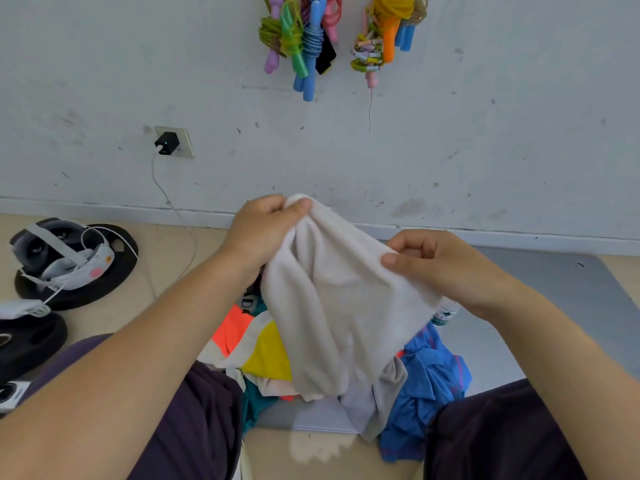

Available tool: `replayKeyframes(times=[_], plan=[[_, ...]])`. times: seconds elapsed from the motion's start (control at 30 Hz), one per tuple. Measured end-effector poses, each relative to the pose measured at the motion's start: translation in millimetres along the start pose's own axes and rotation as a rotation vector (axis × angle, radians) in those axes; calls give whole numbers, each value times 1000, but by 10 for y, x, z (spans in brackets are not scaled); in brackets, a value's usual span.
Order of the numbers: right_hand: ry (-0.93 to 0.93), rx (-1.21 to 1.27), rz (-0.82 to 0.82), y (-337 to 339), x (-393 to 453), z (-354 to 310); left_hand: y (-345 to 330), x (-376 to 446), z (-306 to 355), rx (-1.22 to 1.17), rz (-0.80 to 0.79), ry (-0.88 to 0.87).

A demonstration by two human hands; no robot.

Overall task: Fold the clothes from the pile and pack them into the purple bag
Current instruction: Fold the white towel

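So the person is sitting on the floor with the pile of clothes [346,368] heaped between their knees, and they're right at the start of a fold. Both hands hold up a white towel-like cloth [332,306] above the pile. The left hand [263,230] pinches its far top corner between thumb and fingers, up near the base of the wall. The right hand [443,268] pinches the edge lower and to the right, thumb pressed on the near side of the fabric with the fingers curled behind it. The rest of the cloth hangs down loose and its lower end drapes onto the heap.

In the pile under it there's a blue shirt [429,386] on the right, a yellow and orange piece [256,344] on the left, plus some grey and teal bits. A small bottle [445,315] pokes out just behind the right wrist.

The purple bag isn't anywhere in view. There's a pale lilac flat thing under the near edge of the pile, but it's hard to tell if that's the bag or just a mat.

Next move, by the look of it: spread the two hands apart to pull the top edge taut, so the cloth hangs flat, then find the matching corners and lay it down to fold.
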State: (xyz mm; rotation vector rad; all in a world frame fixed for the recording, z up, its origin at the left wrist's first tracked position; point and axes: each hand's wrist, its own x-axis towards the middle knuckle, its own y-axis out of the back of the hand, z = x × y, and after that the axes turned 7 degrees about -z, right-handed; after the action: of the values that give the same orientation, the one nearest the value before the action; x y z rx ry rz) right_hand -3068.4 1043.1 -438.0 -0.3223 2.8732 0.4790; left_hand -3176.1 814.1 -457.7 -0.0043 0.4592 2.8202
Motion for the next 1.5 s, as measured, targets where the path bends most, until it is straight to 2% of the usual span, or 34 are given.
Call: replayKeyframes(times=[0.07, 0.2, 0.27, 0.37, 0.53, 0.73, 0.83, 0.93, 1.07, 1.13, 1.27, 1.37, 1.5], plan=[[26, 17, -4, -20, -11, -14, -30, -21, -27, 124, -117, 2], [92, 45, -74, -112, -2, -39, -233, -269, 61, 141, -617, -63], [95, 52, -89, -135, 8, -36, -331, -327, 63, 192, -718, -46], [77, 42, -60, -109, 17, -3, -308, -305, 80, 216, -664, -17], [34, -62, 3, -8, 26, 54, -152, -196, 81, 81, -502, 17], [54, -41, 202, 4, 51, 56, -34, -140, 34, 137, -429, 75], [61, 7, 255, 22, 48, 63, -2, -171, 57, 131, -422, 27], [81, 88, 167, 9, 20, 32, 6, -233, 110, 111, -438, -73], [89, 138, -75, -84, -11, -20, -57, -326, 170, 22, -595, -156], [72, 159, -137, -135, -8, -37, -88, -352, 191, -51, -642, -181], [69, 162, -106, -142, -1, -58, -62, -345, 208, 26, -583, -168], [54, 122, -62, -107, -5, -42, -24, -318, 220, 93, -499, -77], [80, 114, -4, -87, -9, -45, -12, -314, 215, -11, -551, -32]])
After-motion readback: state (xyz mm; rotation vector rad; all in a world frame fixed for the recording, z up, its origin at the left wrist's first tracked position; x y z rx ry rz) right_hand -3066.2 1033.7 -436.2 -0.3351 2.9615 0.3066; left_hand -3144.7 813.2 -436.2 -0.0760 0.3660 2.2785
